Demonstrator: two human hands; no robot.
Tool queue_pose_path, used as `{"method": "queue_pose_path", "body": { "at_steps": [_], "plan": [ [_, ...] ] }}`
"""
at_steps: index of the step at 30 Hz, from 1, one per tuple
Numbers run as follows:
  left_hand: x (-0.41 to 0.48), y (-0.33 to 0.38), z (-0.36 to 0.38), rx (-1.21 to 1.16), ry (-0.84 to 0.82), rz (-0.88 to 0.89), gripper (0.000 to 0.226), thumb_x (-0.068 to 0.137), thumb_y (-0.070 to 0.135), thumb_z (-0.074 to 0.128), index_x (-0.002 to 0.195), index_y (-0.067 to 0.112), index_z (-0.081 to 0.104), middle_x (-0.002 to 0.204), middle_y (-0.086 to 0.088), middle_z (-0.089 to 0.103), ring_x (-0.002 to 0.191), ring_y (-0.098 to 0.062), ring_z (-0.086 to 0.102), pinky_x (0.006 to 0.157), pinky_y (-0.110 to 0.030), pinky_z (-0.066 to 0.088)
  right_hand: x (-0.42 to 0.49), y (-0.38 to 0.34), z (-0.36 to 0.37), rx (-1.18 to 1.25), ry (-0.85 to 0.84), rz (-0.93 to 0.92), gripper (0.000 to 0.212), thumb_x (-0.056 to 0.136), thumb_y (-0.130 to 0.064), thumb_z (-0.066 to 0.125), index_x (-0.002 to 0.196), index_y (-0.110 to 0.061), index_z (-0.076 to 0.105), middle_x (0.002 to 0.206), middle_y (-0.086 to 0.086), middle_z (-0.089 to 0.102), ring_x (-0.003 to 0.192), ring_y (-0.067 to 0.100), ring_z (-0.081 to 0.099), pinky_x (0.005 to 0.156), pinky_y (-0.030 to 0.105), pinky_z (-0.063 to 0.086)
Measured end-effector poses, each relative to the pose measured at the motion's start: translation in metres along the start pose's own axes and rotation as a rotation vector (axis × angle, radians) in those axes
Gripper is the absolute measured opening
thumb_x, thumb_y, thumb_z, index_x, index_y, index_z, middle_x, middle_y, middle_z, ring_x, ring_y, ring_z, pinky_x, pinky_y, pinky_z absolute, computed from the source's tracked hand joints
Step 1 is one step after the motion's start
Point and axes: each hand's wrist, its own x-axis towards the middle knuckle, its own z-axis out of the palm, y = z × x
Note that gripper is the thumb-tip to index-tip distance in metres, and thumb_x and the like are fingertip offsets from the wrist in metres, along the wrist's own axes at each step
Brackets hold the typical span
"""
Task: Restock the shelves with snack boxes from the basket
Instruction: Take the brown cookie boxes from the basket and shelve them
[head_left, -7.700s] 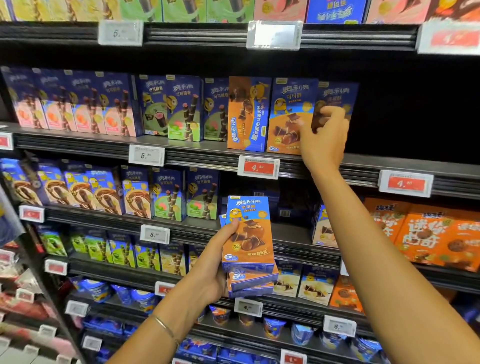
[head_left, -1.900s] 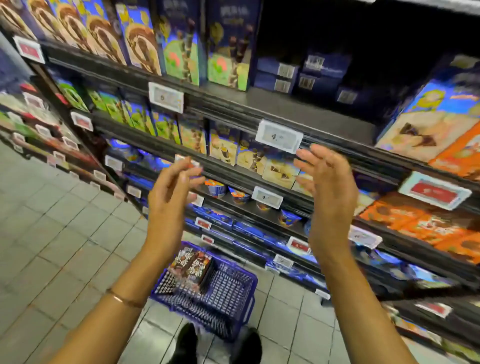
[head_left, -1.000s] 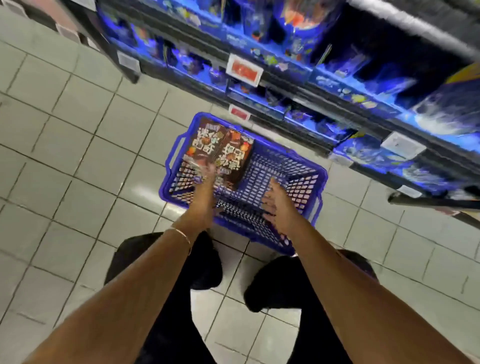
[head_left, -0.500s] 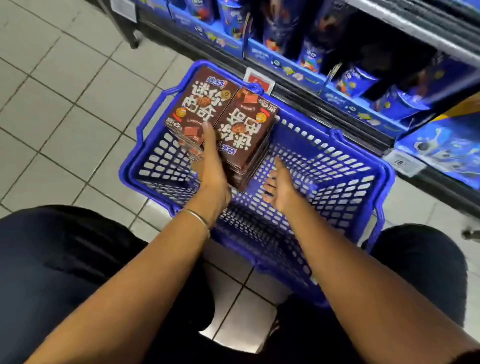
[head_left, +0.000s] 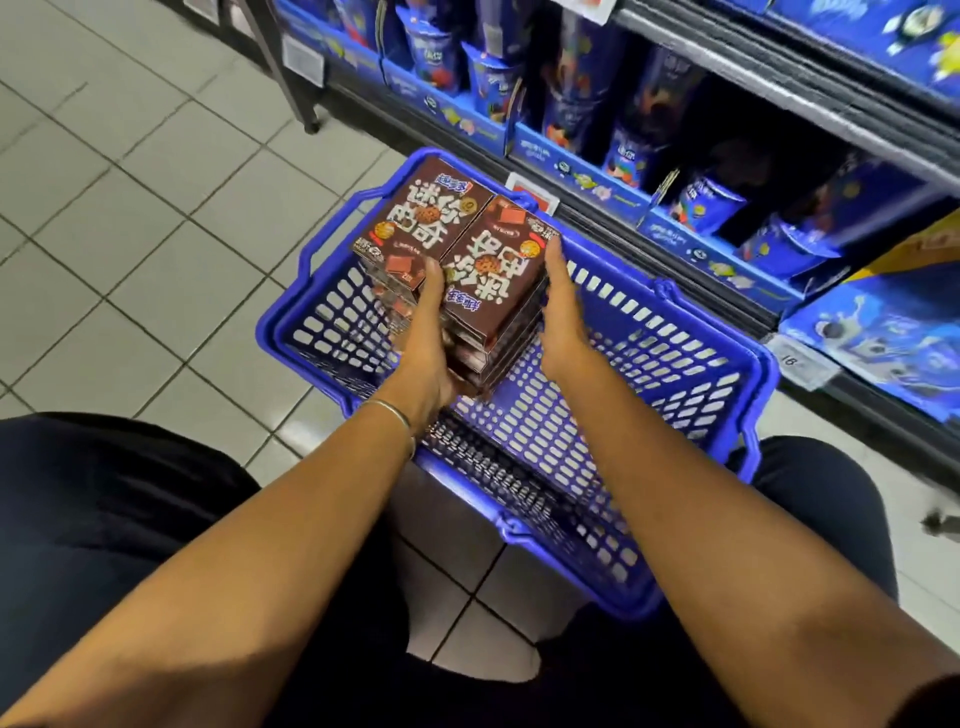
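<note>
Restocking, pickup stage: a person's left hand (head_left: 428, 332) and right hand (head_left: 561, 317) pressed flat against a stack of brown cookie boxes (head_left: 493, 265) inside the blue basket (head_left: 675, 374). A level lift toward the shelves (head_left: 753, 83) likely came next.

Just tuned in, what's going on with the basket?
A person bends over the basket on the floor beside the shelves. Both hands bracket the right stack of brown boxes: left hand between it and the left stack, right hand flat against its outer side. The stack hasn't left the basket.
</note>
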Motion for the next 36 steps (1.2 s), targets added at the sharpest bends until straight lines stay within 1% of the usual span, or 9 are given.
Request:
{"method": "queue_pose_path", "body": {
  "at_steps": [6,11,17,20,22,25,27,33,36],
  "plan": [
    [0.002,-0.003,-0.001,-0.038,-0.065,-0.047,0.058,0.092,0.081,0.052,0.07,0.039,0.084,0.08,0.005,0.082,0.067,-0.016,0.079,0.044,-0.039,0.059,-0.002,0.006,0.0,-0.108,-0.022,-0.031,0.089,0.076,-0.074,0.066,0.14,-0.014,0.049,0.14,0.01,0.058,0.127,0.032,0.055,0.108,0.054,0.045],
    [-0.002,-0.004,0.004,-0.105,-0.045,-0.056,0.063,0.094,0.075,0.057,0.09,0.018,0.084,0.082,-0.007,0.082,0.062,-0.024,0.079,0.038,-0.042,0.056,-0.007,0.005,-0.005,-0.126,-0.091,-0.014,0.089,0.066,-0.078,0.07,0.132,-0.022,0.053,0.133,0.005,0.062,0.119,0.026,0.06,0.1,0.051,0.049],
    [-0.013,-0.002,0.012,-0.105,-0.03,-0.093,0.075,0.092,0.075,0.059,0.136,0.015,0.068,0.131,-0.018,0.073,0.118,-0.04,0.071,0.086,-0.055,0.059,-0.008,-0.001,-0.011,-0.092,-0.188,0.033,0.07,0.066,-0.073,0.075,0.118,-0.027,0.062,0.109,-0.001,0.076,0.098,0.019,0.072,0.067,0.036,0.055],
    [-0.021,-0.002,0.014,-0.149,-0.029,-0.104,0.074,0.092,0.074,0.058,0.135,0.015,0.067,0.136,-0.019,0.07,0.12,-0.038,0.069,0.071,-0.048,0.061,-0.015,0.002,-0.014,-0.079,-0.136,0.009,0.057,0.065,-0.07,0.078,0.099,-0.029,0.058,0.097,-0.003,0.075,0.09,0.016,0.072,0.061,0.032,0.054],
    [-0.025,-0.002,0.013,-0.157,-0.024,-0.108,0.076,0.091,0.075,0.059,0.137,0.014,0.065,0.137,-0.02,0.069,0.122,-0.04,0.068,0.07,-0.05,0.062,-0.021,0.004,-0.015,-0.057,-0.119,0.0,0.062,0.064,-0.07,0.078,0.104,-0.026,0.061,0.096,-0.003,0.076,0.089,0.015,0.072,0.06,0.031,0.055],
    [-0.032,-0.003,0.016,-0.118,-0.016,-0.145,0.086,0.086,0.08,0.06,0.143,0.016,0.063,0.136,-0.017,0.071,0.127,-0.041,0.066,0.109,-0.061,0.045,-0.029,0.005,-0.016,-0.007,-0.112,0.001,0.075,0.061,-0.071,0.079,0.115,-0.024,0.056,0.109,0.002,0.073,0.096,0.02,0.071,0.063,0.039,0.06],
    [-0.037,-0.005,0.018,-0.096,-0.001,-0.165,0.089,0.082,0.082,0.061,0.143,0.018,0.064,0.132,-0.012,0.074,0.129,-0.036,0.065,0.12,-0.06,0.03,-0.036,0.003,-0.015,0.036,-0.104,0.005,0.076,0.058,-0.072,0.08,0.112,-0.027,0.052,0.114,0.003,0.068,0.101,0.025,0.067,0.077,0.055,0.059],
    [-0.05,-0.001,0.03,-0.014,0.014,-0.065,0.067,0.085,0.079,0.06,0.12,0.024,0.072,0.109,-0.001,0.082,0.112,-0.028,0.073,0.091,-0.046,0.047,-0.053,-0.01,-0.015,0.114,-0.156,-0.072,0.105,0.05,-0.074,0.086,0.138,-0.035,0.043,0.133,0.001,0.063,0.114,0.027,0.066,0.089,0.062,0.055],
    [-0.056,0.005,0.041,-0.015,-0.071,-0.043,0.058,0.087,0.076,0.061,0.116,0.026,0.072,0.109,0.0,0.082,0.103,-0.024,0.078,0.088,-0.044,0.05,-0.059,-0.022,-0.018,0.161,-0.281,-0.103,0.094,0.062,-0.059,0.088,0.14,-0.039,0.04,0.121,0.001,0.073,0.107,0.027,0.072,0.089,0.062,0.055]
  ]
}}
